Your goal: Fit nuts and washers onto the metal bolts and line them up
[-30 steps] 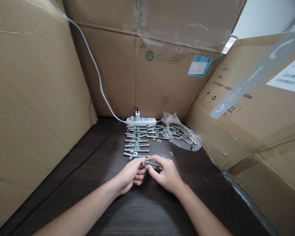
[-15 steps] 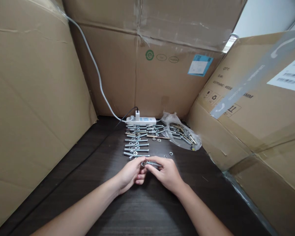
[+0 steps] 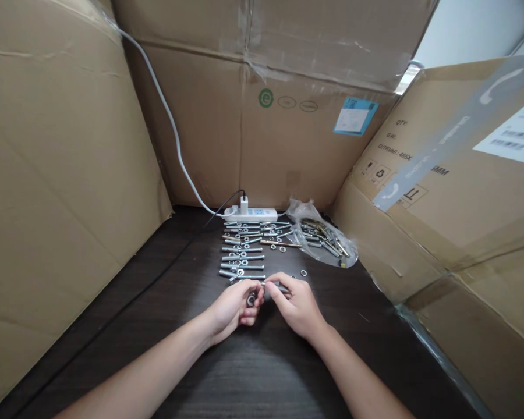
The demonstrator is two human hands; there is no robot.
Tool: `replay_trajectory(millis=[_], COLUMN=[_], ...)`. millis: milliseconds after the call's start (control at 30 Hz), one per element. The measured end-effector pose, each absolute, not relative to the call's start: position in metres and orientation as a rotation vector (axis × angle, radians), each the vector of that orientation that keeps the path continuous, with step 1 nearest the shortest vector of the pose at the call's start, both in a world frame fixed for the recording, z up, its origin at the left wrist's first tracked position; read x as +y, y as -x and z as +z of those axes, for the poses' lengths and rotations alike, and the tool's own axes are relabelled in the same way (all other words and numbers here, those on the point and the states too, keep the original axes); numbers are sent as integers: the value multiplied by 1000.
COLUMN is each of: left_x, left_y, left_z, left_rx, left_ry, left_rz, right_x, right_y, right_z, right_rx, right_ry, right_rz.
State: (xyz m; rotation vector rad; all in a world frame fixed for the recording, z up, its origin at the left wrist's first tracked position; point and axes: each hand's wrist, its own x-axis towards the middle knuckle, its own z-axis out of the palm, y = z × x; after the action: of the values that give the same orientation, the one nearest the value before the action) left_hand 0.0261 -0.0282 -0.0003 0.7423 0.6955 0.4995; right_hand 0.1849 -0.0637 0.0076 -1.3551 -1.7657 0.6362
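Observation:
My left hand (image 3: 236,308) is closed, with a small metal ring that looks like a washer (image 3: 251,299) held in its curled fingers. Close beside it, my right hand (image 3: 297,305) is closed around a silver expansion bolt (image 3: 282,288), mostly covered by the fingers. The tip of the bolt points toward the left fingertips; whether they touch it is hard to tell. Just beyond the hands, bolts (image 3: 248,267) lie in stacked rows with sleeves, nuts and washers. A loose washer (image 3: 304,273) rests on the table beyond my right hand, with another small ring partly hidden by that hand.
A clear plastic bag (image 3: 351,255) of mixed bolts lies at the back right. Behind the rows stands a white power strip (image 3: 262,215) with a plug; a black cable (image 3: 157,276) crosses the dark table (image 3: 253,378) on the left. Cardboard walls (image 3: 201,128) enclose three sides.
The ring that was at the bolt's left end now sits lower, inside my left fingers. My right hand has shifted its grip slightly, and the bolt shows less.

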Motion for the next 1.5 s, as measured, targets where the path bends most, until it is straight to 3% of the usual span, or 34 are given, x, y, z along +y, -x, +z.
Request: replay_trajectory(millis=[400, 700, 967, 1500], left_x=[-34, -38, -37, 6], left_y=[-27, -32, -24, -27], left_z=[4, -7, 4, 41], left_rx=[691, 794, 927, 1161], left_ry=[-949, -1587, -2224, -2571], left_rz=[487, 675, 515, 324], right_x=[-66, -70, -70, -33], right_y=[-187, -186, -185, -229], right_z=[9, 15, 16, 13], right_rx=[-1969, -2061, -2009, -1898], right_ry=[1470, 1436, 1440, 1860], right_rz=[640, 651, 619, 130])
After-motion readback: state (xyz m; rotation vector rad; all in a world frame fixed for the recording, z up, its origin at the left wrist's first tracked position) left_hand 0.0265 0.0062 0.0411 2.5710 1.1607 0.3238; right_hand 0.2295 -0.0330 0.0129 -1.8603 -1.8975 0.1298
